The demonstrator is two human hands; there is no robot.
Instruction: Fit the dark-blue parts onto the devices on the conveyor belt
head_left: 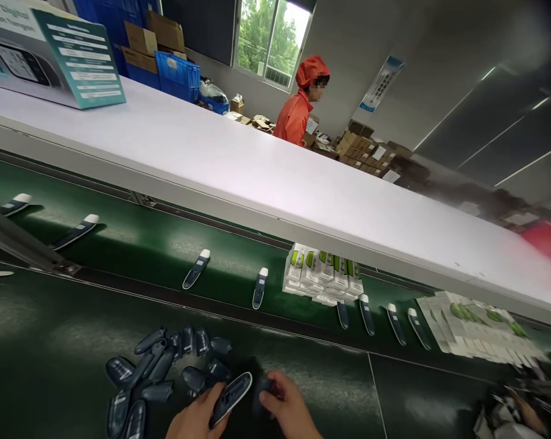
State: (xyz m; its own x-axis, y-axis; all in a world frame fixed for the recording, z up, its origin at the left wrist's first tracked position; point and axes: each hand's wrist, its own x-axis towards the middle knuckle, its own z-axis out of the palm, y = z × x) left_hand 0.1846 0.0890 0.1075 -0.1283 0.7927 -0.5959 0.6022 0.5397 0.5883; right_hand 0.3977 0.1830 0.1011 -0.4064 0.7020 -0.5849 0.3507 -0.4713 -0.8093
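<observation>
My left hand (197,419) grips a slim dark-blue handheld device (232,396) with a white rim, tilted up to the right. Just to its right, my right hand (288,403) is closed with its thumb and fingers on a small dark cap (263,396), blurred by motion. The cap and the device look slightly apart. On the dark work surface left of my hands lies a loose pile of dark caps (154,366), some with a glossy face up.
Beyond a dark rail, a green conveyor belt (138,244) carries several white-tipped devices (259,288), stacked white-and-green boxes (319,271) and a row of flat cartons (481,323). A white shelf (239,152) overhangs the belt, bearing a printed box (81,67). A person in orange (296,116) is behind it.
</observation>
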